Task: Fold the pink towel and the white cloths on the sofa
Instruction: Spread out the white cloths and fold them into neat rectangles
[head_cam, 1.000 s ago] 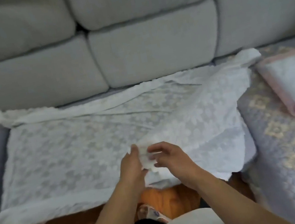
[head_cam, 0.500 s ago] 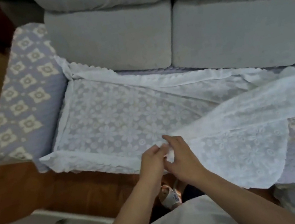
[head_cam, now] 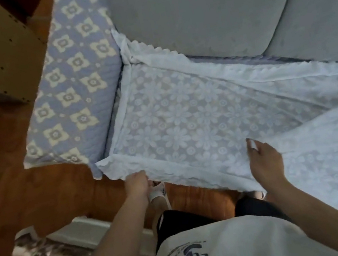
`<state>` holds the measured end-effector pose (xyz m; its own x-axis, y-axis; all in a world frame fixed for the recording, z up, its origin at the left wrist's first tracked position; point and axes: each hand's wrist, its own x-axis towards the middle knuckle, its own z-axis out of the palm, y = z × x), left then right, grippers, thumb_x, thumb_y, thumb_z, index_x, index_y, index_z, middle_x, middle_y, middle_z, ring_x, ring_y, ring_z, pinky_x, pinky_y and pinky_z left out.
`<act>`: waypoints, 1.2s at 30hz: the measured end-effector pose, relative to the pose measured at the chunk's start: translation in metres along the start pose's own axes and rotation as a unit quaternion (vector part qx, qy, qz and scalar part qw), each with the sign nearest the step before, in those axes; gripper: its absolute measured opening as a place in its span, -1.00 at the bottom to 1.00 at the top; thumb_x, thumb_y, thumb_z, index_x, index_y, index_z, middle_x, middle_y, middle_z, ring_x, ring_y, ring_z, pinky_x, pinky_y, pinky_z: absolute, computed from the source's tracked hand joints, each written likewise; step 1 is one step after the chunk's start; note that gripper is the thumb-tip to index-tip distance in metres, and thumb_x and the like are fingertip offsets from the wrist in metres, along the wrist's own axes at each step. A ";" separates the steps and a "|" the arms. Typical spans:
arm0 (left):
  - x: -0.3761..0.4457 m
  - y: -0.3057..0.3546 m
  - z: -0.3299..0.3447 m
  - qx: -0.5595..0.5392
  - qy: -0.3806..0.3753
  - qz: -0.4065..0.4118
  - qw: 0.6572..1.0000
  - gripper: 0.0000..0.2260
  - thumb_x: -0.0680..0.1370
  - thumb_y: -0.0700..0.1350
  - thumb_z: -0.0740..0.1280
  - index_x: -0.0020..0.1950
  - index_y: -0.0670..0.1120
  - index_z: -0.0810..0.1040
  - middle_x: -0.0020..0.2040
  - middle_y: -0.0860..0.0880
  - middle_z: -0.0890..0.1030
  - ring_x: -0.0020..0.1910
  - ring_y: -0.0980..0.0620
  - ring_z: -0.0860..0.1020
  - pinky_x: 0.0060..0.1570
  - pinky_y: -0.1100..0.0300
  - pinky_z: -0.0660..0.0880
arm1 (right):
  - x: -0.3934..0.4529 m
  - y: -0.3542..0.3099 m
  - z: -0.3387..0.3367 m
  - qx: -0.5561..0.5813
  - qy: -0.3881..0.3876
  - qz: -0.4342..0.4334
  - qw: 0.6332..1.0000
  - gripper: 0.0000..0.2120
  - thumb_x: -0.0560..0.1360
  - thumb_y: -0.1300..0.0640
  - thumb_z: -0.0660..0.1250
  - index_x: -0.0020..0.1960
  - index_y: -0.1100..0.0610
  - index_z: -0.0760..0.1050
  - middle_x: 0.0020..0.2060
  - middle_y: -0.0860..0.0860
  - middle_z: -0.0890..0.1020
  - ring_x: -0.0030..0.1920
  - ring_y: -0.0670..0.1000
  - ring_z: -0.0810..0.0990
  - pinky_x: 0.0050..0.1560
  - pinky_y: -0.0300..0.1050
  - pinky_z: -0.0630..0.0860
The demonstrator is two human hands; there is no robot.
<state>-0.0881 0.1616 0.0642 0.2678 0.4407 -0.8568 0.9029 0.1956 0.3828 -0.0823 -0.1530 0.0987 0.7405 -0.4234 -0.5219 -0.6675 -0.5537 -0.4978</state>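
Two hands on the white lace cloth [head_cam: 184, 120]: left hand [head_cam: 136, 184] grips its near hem close to the near-left corner, right hand [head_cam: 264, 163] rests fingers spread, loosely curled, on the near edge where a folded-over layer starts. Cloth lies across the sofa seat, right part doubled over. Patterned blue armrest [head_cam: 69, 77] left, grey back cushions [head_cam: 199, 9] far, wood floor [head_cam: 40, 195] near.
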 end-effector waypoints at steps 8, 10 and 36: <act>0.181 0.062 -0.106 0.044 -0.005 -0.066 0.997 -0.60 0.53 0.18 0.38 0.18 -0.09 0.52 -0.01 -0.10 0.57 -0.10 -0.06 0.55 0.03 0.04 0.58 | -0.046 -0.029 0.095 -0.059 0.093 0.068 0.992 -0.60 0.72 -0.02 0.04 0.46 -0.01 0.47 0.19 0.18 0.54 0.18 0.20 0.55 0.18 0.06 0.46; 0.187 0.073 -0.106 -0.003 -0.053 -0.132 0.990 -0.53 0.51 0.29 0.36 0.11 -0.11 0.54 -0.01 -0.07 0.51 -0.04 -0.04 0.51 0.08 0.01 0.55 | -0.055 -0.037 0.095 -0.053 0.122 0.109 0.985 -0.60 0.72 0.00 0.05 0.48 0.01 0.44 0.25 0.16 0.51 0.22 0.18 0.52 0.19 0.02 0.41; -0.122 0.060 -0.072 0.153 -0.210 0.399 0.879 -0.66 0.68 0.03 0.20 -0.15 -0.20 0.39 -0.33 0.14 0.43 -0.33 0.24 0.41 -0.22 0.27 0.39 | -0.109 -0.021 -0.141 0.190 0.411 0.133 0.882 -0.67 0.72 -0.04 0.02 0.04 0.13 0.47 -0.18 -0.05 0.51 -0.03 0.03 0.48 0.06 -0.03 0.45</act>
<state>-0.0909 0.1823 0.2168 0.8997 -0.0452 -0.4341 0.4018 -0.3023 0.8644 -0.1378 -0.1967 0.2634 0.2560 -0.9651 -0.0549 -0.6888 -0.1422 -0.7109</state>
